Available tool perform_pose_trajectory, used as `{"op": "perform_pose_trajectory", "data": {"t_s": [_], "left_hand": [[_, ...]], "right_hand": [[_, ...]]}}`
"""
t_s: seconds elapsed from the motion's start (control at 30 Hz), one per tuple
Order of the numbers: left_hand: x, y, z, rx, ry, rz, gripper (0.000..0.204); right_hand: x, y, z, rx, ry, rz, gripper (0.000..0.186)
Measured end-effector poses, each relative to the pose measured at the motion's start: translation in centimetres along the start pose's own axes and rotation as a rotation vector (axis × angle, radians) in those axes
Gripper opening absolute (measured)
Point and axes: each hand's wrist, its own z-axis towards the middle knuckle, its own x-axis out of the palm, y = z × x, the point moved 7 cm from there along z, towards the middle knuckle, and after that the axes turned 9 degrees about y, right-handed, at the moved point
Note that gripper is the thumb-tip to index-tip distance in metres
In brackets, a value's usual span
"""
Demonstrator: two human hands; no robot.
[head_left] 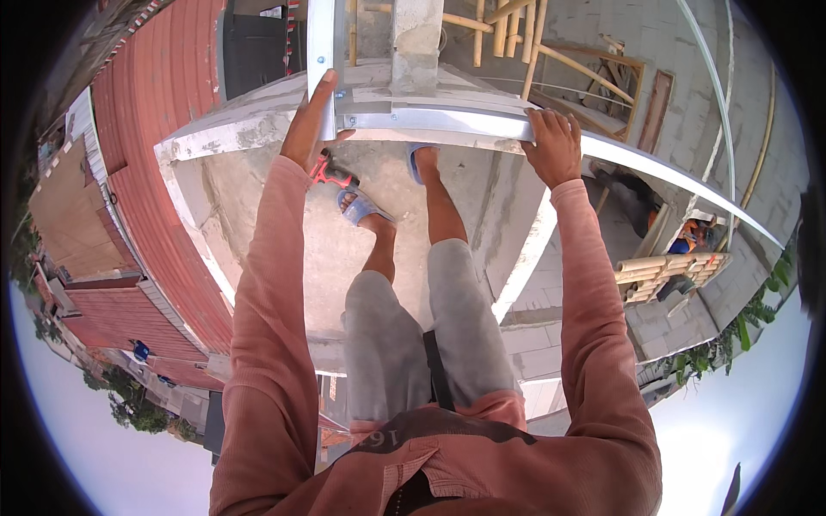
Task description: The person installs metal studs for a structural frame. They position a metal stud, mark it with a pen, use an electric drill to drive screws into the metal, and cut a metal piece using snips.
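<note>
My left hand (305,129) grips the lower end of an upright silver metal channel (322,39), thumb on one side and fingertips showing past the other. Screw heads dot this channel near where it meets a horizontal metal channel (447,121). Over that horizontal channel my right hand (555,146) is curled, fingers across its top; its thumb is hidden. The horizontal piece runs along a concrete ledge and continues to the far right. A red and black cordless drill (334,175) lies on the concrete floor beside my sandalled foot.
Beyond the ledge stand a concrete column (416,52) and bamboo poles (508,30). At right, another person (688,236) is lower down near a bamboo rack (667,273). Red corrugated roofing (159,155) lies to the left. Concrete edges surround my standing place.
</note>
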Motion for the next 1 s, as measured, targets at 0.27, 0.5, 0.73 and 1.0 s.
{"op": "perform_pose_trajectory", "data": {"t_s": [0.27,0.5,0.73,1.0], "left_hand": [[1.4,-1.4,5.7,0.086,-0.013,0.004,0.098],[0.6,-0.7,5.8,0.122,-0.116,-0.130,0.080],[1.4,-0.7,4.7,0.142,-0.082,-0.403,0.093],[0.5,-2.2,5.2,0.191,0.024,-0.029,0.099]], "right_hand": [[-2.9,-3.5,4.0,-0.128,-0.016,0.038,0.042],[-2.3,-3.5,4.1,-0.092,-0.049,0.027,0.042],[-2.8,-3.2,4.6,-0.060,0.067,-0.031,0.046],[-3.0,-2.9,6.1,-0.128,0.185,-0.069,0.075]]}}
